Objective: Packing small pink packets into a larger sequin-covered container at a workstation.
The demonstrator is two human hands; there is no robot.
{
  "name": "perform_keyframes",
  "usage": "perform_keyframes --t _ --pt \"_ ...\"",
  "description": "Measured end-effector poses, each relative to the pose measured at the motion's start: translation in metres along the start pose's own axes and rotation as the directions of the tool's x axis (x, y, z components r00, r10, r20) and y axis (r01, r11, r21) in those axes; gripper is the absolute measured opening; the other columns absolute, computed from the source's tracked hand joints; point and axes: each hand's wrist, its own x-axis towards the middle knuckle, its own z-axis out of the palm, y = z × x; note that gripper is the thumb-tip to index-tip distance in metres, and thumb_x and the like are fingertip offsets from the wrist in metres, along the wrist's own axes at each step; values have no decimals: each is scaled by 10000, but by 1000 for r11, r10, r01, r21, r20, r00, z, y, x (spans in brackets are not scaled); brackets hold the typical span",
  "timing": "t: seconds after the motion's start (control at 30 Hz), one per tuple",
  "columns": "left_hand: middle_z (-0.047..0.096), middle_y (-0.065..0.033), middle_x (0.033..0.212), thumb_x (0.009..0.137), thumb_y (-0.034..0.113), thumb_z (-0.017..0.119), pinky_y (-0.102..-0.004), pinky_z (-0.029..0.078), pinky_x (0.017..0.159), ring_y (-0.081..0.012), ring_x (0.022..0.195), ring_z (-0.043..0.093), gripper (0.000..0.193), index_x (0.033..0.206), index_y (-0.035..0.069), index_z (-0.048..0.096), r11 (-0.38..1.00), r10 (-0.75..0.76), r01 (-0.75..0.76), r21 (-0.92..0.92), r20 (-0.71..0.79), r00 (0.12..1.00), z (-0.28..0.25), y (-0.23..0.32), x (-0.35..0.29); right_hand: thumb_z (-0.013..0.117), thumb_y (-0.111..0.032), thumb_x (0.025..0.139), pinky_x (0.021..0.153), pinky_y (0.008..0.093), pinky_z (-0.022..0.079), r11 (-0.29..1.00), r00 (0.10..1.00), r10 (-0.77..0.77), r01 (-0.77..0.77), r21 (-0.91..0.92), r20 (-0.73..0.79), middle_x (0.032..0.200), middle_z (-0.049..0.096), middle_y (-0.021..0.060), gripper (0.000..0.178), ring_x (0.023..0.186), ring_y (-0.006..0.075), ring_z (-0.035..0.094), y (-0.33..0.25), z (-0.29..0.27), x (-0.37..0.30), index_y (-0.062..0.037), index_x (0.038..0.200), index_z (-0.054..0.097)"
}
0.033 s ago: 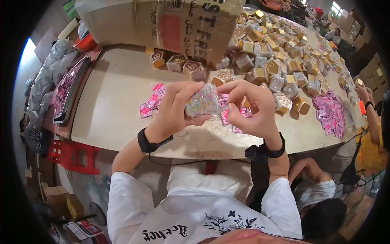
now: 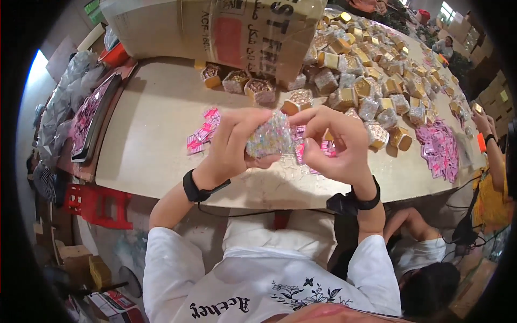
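My left hand [image 2: 229, 134] is closed around a small glittery box [image 2: 269, 137], its surface covered in clear and pastel sparkles, above the table. At the box's right edge is my right hand [image 2: 339, 142], its index fingertip close against the upper corner and its thumb curled in below. What the right fingers pinch, if anything, is too small to make out. Beneath the hands lie pink printed packets [image 2: 205, 129], partly hidden by them. Just beyond, a gold-sided box with a patterned top [image 2: 299, 100] rests on the table.
A large cardboard carton [image 2: 177, 32] stands at the back, several gold-and-glitter boxes [image 2: 235, 82] at its foot. Many more boxes [image 2: 371, 81] spread to the right, beside a packet pile [image 2: 437, 151]. A tray of packets [image 2: 94, 118] lies left. Another person's hand [image 2: 483, 121] works at far right.
Almost nothing differs. The view has shifted slightly, and the glittery box is tilted a little differently between my hands.
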Motion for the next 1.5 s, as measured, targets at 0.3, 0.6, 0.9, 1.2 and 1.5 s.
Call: perform_keyframes --t 0.3,0.6,0.9,1.2,1.5 --pt "550 -160 1113 774 428 760 -402 530 815 -317 975 621 677 1205 -31 511 966 134 -167 -196 -174 976 -7 12 -24 610 89 611 541 226 442 980 982 -154 166 -108 110 820 657 123 167 619 129 578 -28 11 -12 -16 738 585" --pt "558 -169 1116 787 443 745 -388 522 784 -314 965 629 683 1210 -38 508 952 38 -72 -296 -118 992 -23 27 -30 660 48 580 574 283 479 948 965 -226 249 -197 135 746 606 77 209 716 223 623 -43 21 -17 -41 751 579" --pt "548 -147 1069 745 355 802 -397 566 771 -318 949 635 635 1170 -48 555 974 57 -91 -208 -166 984 -28 38 -24 699 48 574 592 325 507 896 946 -278 318 -309 169 851 619 120 270 727 263 614 -48 22 -22 -18 797 563" --pt "515 -123 1079 710 260 834 -423 569 758 -341 966 642 537 1124 -2 613 973 225 -213 92 -141 964 -29 41 -29 689 99 589 600 307 490 919 982 -139 177 -351 130 772 602 83 243 799 210 614 -51 28 -31 -26 775 594" --pt "511 -136 1066 736 208 799 -459 571 742 -365 946 642 426 1038 -28 613 959 216 -230 -163 -101 971 -36 47 -44 814 -143 731 673 261 492 954 895 106 -214 209 433 830 654 40 263 798 164 636 -34 8 -50 -32 910 656"
